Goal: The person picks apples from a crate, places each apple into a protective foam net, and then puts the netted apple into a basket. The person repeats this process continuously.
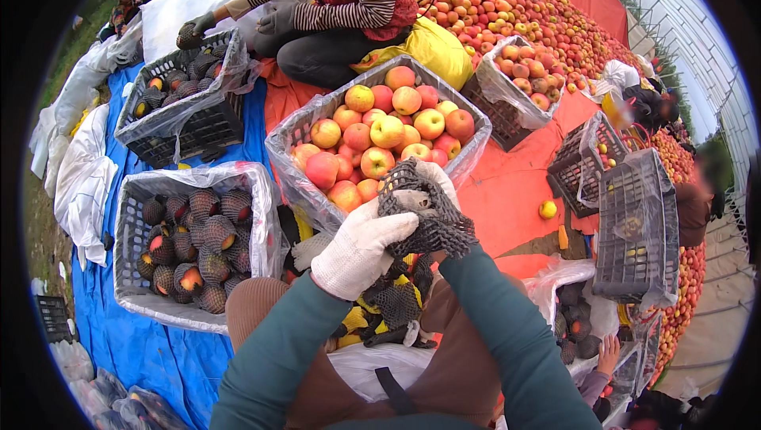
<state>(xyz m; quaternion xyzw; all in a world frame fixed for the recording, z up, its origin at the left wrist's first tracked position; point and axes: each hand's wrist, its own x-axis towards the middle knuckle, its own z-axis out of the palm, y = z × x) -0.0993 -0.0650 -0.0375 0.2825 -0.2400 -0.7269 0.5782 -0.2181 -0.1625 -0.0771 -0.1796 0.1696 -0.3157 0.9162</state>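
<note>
Both of my hands wear white knit gloves and meet in front of the middle crate. Between them is a black foam fruit net (444, 228), bunched and partly stretched. My left hand (361, 248) pinches its near left side, thumb on top. My right hand (436, 180) grips it from the far side, its fingers mostly covered by the mesh. Whether anything sits inside the net is hidden. Just beyond my hands, a plastic-lined crate (279, 143) holds many bare red and yellow apples (387, 131). More black nets (396, 303) lie in my lap, with yellow pieces among them.
At left, a lined crate (125, 271) holds netted apples (214, 232); another crate (178, 125) stands behind it. A person (349, 10) in grey gloves sits across from me. Crates (638, 224) stand at right, near a loose apple (548, 209). Heaped apples (507, 2) fill the back.
</note>
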